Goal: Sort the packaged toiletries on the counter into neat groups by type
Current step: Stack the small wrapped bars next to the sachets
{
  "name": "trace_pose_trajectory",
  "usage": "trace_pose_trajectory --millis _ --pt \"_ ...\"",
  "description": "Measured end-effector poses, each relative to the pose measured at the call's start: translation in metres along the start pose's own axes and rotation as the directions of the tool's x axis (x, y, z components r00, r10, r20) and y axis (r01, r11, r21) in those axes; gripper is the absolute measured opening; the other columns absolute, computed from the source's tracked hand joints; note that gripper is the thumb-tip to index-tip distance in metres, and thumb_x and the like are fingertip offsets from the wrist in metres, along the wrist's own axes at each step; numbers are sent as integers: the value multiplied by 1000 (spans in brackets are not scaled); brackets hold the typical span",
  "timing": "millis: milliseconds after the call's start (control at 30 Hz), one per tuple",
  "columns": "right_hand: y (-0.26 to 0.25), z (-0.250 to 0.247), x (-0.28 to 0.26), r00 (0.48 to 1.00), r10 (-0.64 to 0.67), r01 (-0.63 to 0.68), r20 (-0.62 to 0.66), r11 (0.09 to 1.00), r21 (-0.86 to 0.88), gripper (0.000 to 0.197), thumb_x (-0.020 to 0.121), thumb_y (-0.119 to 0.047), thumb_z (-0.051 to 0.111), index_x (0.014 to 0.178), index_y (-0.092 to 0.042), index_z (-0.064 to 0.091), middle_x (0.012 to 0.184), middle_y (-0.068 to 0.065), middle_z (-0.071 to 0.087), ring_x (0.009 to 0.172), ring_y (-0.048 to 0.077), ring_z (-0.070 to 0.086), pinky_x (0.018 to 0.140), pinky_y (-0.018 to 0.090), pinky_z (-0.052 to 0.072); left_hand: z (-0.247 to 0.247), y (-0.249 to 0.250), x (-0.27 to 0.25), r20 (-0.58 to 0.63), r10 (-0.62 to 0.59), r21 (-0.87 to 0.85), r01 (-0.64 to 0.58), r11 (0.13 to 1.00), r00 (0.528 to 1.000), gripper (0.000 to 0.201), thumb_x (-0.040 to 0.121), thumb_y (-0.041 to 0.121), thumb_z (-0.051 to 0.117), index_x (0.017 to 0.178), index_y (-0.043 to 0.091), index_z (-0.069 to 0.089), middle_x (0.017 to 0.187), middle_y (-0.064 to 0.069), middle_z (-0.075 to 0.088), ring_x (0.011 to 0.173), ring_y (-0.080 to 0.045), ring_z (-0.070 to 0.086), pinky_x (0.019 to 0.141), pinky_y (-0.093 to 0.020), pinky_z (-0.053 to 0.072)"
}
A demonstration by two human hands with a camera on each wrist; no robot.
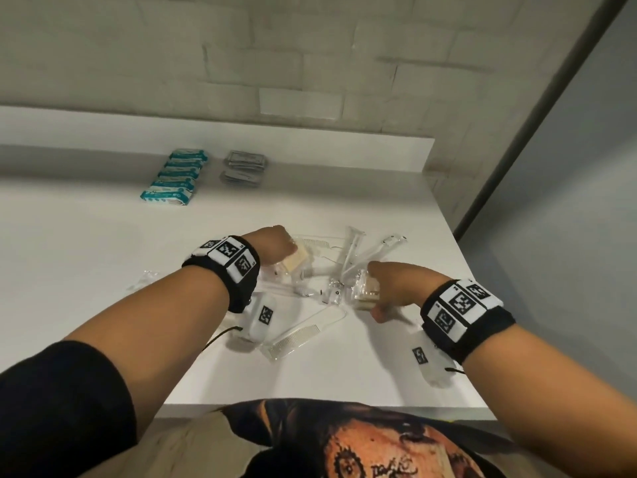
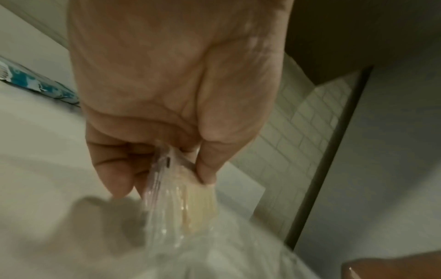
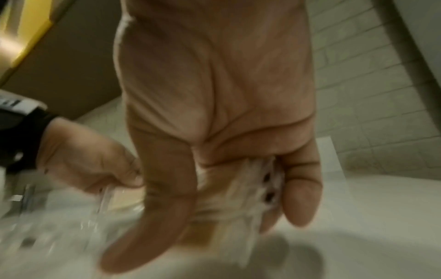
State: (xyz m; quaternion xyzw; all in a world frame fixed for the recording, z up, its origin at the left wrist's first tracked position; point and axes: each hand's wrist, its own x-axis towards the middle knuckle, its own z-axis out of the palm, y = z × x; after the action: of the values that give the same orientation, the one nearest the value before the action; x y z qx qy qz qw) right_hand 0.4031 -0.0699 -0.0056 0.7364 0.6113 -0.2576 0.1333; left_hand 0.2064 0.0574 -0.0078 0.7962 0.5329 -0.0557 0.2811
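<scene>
A loose heap of clear-wrapped toiletries [image 1: 327,270] lies mid-counter: combs, toothbrushes and small packets. My left hand [image 1: 275,246] pinches a clear-wrapped cream soap bar [image 1: 294,262] at the heap's left side; the left wrist view shows thumb and fingers nipping that wrapped soap [image 2: 190,203]. My right hand [image 1: 389,288] grips another wrapped tan soap bar [image 1: 367,291] at the heap's right side, fingers curled round this second soap [image 3: 241,196]. A wrapped comb [image 1: 296,338] lies nearest me.
At the back left stands a neat row of teal-and-white packets [image 1: 175,177], with a stack of grey sachets [image 1: 244,167] beside it. The white counter [image 1: 103,236] ends at a front edge near my body and a right edge by a grey wall.
</scene>
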Motion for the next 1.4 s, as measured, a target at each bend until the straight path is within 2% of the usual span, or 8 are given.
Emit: trace_pose_trajectory --millis 167,300,400,533,800,1100,1233,1400 --pt "-15 -43 -21 955 -180 291 -234 715 636 39 91 -19 64 124 -11 45 96 0 56 84 16 53 69 26 43 -16 -2 -10 -312 -42 -530 -137 837 949 38 99 29 42 129 8 52 124 -12 56 102 -25 55 83 -32 45" --pt "-54 -53 -11 902 -195 423 -385 227 877 27 95 2 49 117 -12 49 92 5 58 75 17 55 63 28 47 -12 8 -30 -292 83 -911 -303 280 953 32 99 27 43 117 4 58 115 -19 64 106 -37 60 89 -45 49" --pt "-81 -51 0 894 -118 447 -433 148 882 25 89 5 57 110 -8 53 90 9 64 73 21 62 64 32 51 -10 9 -48 -243 214 -970 -243 -26 946 38 101 24 41 127 1 56 123 -25 60 110 -38 58 101 -54 42" --pt "-106 -51 5 891 -68 453 -449 68 889 18 80 4 69 87 -8 57 79 8 66 66 20 64 59 30 52 -23 -17 -55 -162 294 -987 -152 -55 942 56 84 14 60 137 4 44 118 -22 56 105 -39 56 100 -57 41" --pt "-156 -65 24 840 39 515 -540 254 819 24 75 -6 79 85 -6 57 69 4 59 49 4 55 47 17 41 -53 -67 -51 -149 320 -989 -135 -65 935 43 84 3 58 127 -2 53 107 -18 67 95 -31 70 90 -43 54" --pt "-188 -64 40 866 43 494 -498 83 865 21 77 -1 74 67 -10 57 64 4 61 53 12 54 51 22 43 -64 -108 -37 -98 211 -992 -79 -97 973 42 82 16 69 119 -1 62 109 -17 67 91 -25 68 86 -35 55" --pt "-198 -64 49 642 149 706 -752 266 656 28 71 4 77 62 -14 58 69 -4 55 59 -1 52 61 13 42 -71 -126 -33 39 125 -996 49 -78 991 35 92 35 56 112 6 61 98 -13 68 70 -18 66 62 -29 58" --pt "-208 -49 68 356 -254 670 -899 740 56 7 74 -11 77 77 -17 75 87 -4 49 88 20 54 77 32 47 -76 -151 -28 11 177 -992 33 -120 984 28 86 17 64 112 8 64 92 -8 70 73 -19 69 67 -32 57"
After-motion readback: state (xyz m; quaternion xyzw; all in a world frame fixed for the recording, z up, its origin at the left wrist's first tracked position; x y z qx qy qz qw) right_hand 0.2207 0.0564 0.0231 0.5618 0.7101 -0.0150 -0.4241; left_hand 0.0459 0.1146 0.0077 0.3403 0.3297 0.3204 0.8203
